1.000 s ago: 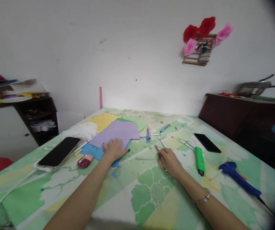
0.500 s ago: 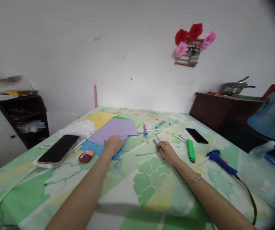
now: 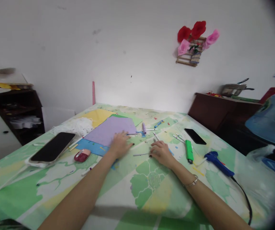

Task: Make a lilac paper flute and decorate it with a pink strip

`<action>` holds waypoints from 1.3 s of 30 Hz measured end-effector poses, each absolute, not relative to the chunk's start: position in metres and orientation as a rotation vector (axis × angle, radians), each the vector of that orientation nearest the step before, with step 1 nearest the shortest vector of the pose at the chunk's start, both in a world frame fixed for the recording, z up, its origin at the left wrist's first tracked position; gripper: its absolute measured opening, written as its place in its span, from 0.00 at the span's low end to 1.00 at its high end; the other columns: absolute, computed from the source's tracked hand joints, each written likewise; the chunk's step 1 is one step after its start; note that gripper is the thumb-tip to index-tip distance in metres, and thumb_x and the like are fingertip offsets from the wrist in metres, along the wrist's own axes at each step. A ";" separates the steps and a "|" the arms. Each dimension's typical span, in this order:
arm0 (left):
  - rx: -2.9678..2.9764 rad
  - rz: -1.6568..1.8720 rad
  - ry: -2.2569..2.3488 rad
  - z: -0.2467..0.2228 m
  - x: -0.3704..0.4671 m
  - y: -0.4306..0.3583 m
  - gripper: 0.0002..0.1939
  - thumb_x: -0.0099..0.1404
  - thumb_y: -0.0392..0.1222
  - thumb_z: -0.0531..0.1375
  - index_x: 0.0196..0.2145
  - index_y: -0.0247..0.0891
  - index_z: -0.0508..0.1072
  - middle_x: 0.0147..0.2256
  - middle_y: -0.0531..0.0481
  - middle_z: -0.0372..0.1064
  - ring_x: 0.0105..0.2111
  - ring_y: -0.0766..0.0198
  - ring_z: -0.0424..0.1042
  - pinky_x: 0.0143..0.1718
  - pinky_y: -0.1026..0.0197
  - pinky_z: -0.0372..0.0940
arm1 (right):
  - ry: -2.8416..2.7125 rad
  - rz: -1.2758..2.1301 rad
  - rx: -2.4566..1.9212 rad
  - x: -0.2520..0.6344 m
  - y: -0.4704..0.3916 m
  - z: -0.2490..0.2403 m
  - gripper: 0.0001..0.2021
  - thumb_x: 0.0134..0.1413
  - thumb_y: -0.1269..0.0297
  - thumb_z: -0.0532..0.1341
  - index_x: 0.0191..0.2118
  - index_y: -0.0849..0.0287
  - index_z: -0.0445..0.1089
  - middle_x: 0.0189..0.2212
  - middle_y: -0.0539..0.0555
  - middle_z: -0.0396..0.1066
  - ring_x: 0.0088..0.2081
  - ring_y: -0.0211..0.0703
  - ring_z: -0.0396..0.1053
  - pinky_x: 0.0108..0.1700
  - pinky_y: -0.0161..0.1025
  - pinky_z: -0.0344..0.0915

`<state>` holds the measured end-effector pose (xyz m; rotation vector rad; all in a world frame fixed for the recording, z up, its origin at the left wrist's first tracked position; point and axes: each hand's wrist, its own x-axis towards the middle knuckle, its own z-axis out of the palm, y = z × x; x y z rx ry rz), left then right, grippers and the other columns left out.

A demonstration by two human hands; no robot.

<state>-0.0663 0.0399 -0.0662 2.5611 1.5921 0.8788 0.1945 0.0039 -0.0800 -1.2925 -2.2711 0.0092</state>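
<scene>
- Flat, angular lavender sheet [image 3: 110,129] lies partly under the left hand [image 3: 121,146]; that grip is open, fingers spread, perhaps for steadying.
- Right hand [image 3: 161,154] curls low by a slender grey rod [image 3: 140,155]; from here I can't tell whether its grip holds anything.
- Flat blue sheet [image 3: 93,148] peeks from beneath the lavender one, stacked probably to save room.
- Green plastic-cased tool [image 3: 189,151] and blue pistol-shaped glue gun [image 3: 220,164] lie rightward on the green-and-white patterned surface [image 3: 120,198], likely for easy reach.

The left hand [image 3: 121,145] spreads over the edge of the purple sheet [image 3: 112,127]; the right hand [image 3: 161,153] curls near a thin stick [image 3: 141,155].
</scene>
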 end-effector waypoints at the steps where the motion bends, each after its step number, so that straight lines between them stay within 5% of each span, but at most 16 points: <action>1: 2.616 0.902 1.354 -0.067 -0.059 0.036 0.15 0.58 0.47 0.60 0.41 0.37 0.74 0.50 0.39 0.68 0.53 0.51 0.63 0.55 0.47 0.54 | -2.285 0.024 -1.291 0.189 0.002 -0.080 0.05 0.47 0.73 0.61 0.31 0.57 0.71 0.41 0.55 0.71 0.48 0.50 0.60 0.49 0.46 0.53; 4: 2.689 0.719 0.959 -0.069 -0.040 0.026 0.13 0.55 0.46 0.63 0.37 0.39 0.75 0.39 0.45 0.73 0.43 0.57 0.69 0.46 0.57 0.60 | -2.285 0.063 -1.322 0.174 0.002 -0.080 0.07 0.48 0.77 0.57 0.29 0.59 0.68 0.34 0.56 0.70 0.43 0.49 0.61 0.46 0.46 0.53; 6: 2.642 0.695 1.025 -0.070 -0.033 0.021 0.06 0.57 0.40 0.60 0.32 0.38 0.76 0.34 0.46 0.72 0.38 0.59 0.69 0.41 0.60 0.60 | -2.265 0.099 -1.346 0.169 0.003 -0.081 0.08 0.48 0.79 0.54 0.29 0.60 0.67 0.34 0.58 0.68 0.42 0.49 0.60 0.45 0.46 0.53; 10: 2.536 0.749 1.101 -0.067 -0.030 0.021 0.10 0.56 0.31 0.54 0.28 0.37 0.75 0.27 0.49 0.71 0.30 0.65 0.68 0.35 0.63 0.59 | -2.173 0.231 -1.373 0.168 0.005 -0.079 0.09 0.47 0.81 0.52 0.29 0.60 0.63 0.33 0.57 0.67 0.39 0.48 0.61 0.42 0.45 0.54; 17: 1.783 1.087 1.176 -0.042 -0.048 0.025 0.09 0.53 0.43 0.58 0.28 0.34 0.73 0.23 0.52 0.68 0.23 0.68 0.64 0.26 0.66 0.58 | -2.012 0.716 -1.171 0.173 0.006 -0.059 0.05 0.56 0.69 0.48 0.35 0.57 0.60 0.19 0.46 0.64 0.22 0.36 0.62 0.28 0.34 0.59; 21: 1.418 1.230 1.092 -0.034 -0.058 0.026 0.12 0.49 0.45 0.64 0.29 0.33 0.73 0.19 0.55 0.64 0.21 0.70 0.62 0.26 0.66 0.57 | -1.865 0.973 -1.038 0.185 0.005 -0.051 0.10 0.56 0.61 0.52 0.40 0.60 0.65 0.20 0.48 0.67 0.21 0.35 0.63 0.27 0.35 0.61; 27: 1.042 1.287 0.897 -0.043 -0.057 0.030 0.12 0.44 0.40 0.68 0.26 0.32 0.73 0.20 0.54 0.65 0.22 0.72 0.62 0.27 0.67 0.59 | -1.606 1.375 -0.923 0.194 -0.007 -0.047 0.13 0.45 0.56 0.64 0.34 0.61 0.72 0.23 0.51 0.72 0.24 0.35 0.66 0.29 0.35 0.62; 39: 0.943 1.234 0.897 -0.047 -0.057 0.029 0.14 0.43 0.39 0.70 0.28 0.32 0.73 0.24 0.50 0.71 0.26 0.67 0.72 0.32 0.65 0.65 | -1.465 1.301 -1.116 0.181 -0.005 -0.060 0.13 0.40 0.58 0.66 0.28 0.61 0.66 0.21 0.51 0.72 0.20 0.33 0.65 0.22 0.31 0.57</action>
